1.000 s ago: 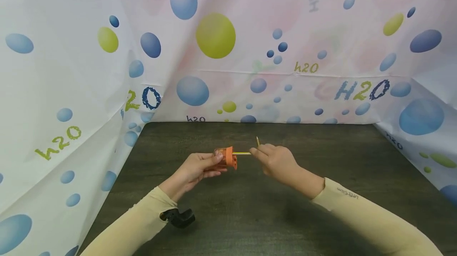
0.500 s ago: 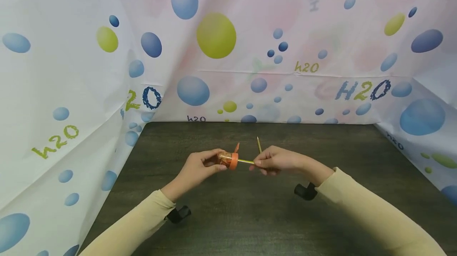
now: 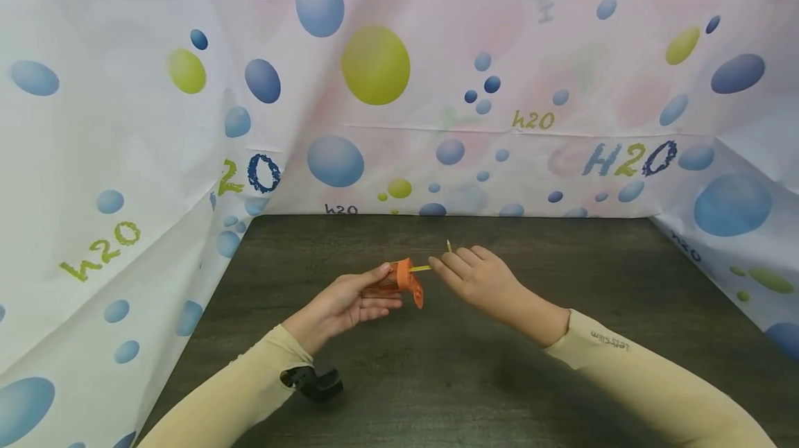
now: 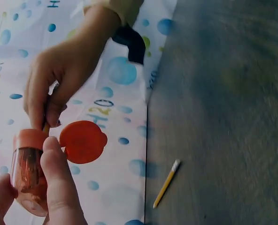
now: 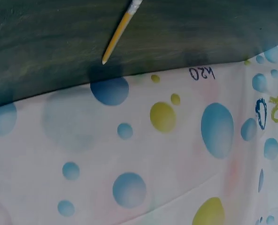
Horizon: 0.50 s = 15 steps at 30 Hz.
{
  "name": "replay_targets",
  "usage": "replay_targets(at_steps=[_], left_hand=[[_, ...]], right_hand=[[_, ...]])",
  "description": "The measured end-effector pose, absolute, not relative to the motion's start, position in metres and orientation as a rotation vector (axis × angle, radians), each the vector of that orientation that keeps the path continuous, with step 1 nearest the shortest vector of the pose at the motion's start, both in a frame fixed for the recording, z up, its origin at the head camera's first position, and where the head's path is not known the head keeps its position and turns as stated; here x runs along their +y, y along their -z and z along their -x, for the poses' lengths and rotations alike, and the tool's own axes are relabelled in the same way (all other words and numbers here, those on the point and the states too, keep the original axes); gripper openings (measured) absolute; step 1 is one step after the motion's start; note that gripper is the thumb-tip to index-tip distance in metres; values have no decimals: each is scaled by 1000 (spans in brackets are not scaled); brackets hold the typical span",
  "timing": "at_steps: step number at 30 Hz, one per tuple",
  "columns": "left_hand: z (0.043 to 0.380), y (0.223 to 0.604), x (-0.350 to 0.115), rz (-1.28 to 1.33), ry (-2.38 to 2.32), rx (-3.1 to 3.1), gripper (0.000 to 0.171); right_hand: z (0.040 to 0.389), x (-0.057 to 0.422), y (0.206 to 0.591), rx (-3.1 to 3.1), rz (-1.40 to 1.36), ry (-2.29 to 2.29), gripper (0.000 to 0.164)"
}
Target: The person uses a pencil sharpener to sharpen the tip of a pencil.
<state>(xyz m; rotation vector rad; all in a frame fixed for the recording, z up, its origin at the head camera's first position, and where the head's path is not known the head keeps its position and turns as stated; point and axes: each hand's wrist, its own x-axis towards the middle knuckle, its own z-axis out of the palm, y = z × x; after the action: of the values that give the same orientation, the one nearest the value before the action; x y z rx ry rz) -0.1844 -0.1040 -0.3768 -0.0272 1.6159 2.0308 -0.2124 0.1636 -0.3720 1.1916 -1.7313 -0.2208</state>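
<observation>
My left hand (image 3: pixel 349 306) holds an orange pencil sharpener (image 3: pixel 404 274) with a see-through shavings container, thumb on one side and fingers under it. Its round orange flap (image 4: pixel 83 142) hangs open, pointing down toward the table in the head view. Shavings show through the container (image 4: pixel 27 168) in the left wrist view. A yellow pencil (image 3: pixel 421 268) runs into the sharpener's end, and my right hand (image 3: pixel 483 281) grips its other part, back of the hand up. Most of that pencil is hidden by the fingers. The right wrist view shows neither hand.
A second, shorter yellow pencil (image 5: pixel 116 40) lies on the dark wooden table (image 3: pixel 562 254) behind my right hand. A white sheet (image 3: pixel 437 177) with blue and green dots encloses the back and sides. A black strap mount (image 3: pixel 315 384) sits at the left wrist.
Half a second ago my right hand was turned palm inward and the sharpener's flap pointed up. Now the hand has rolled knuckles up, and the sharpener has turned so its flap points down.
</observation>
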Motion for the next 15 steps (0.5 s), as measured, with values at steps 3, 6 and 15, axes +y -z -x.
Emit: replay_targets(at_steps=[3, 6, 15], left_hand=[[183, 377, -104, -32, -1995, 1628, 61], [184, 381, -105, -134, -1954, 1724, 61], [183, 385, -107, -633, -1634, 2553, 45]], right_hand=[[214, 162, 376, -1725, -1231, 140, 26], [210, 160, 376, -1820, -1246, 15, 37], [212, 161, 352, -2994, -1203, -1426, 28]])
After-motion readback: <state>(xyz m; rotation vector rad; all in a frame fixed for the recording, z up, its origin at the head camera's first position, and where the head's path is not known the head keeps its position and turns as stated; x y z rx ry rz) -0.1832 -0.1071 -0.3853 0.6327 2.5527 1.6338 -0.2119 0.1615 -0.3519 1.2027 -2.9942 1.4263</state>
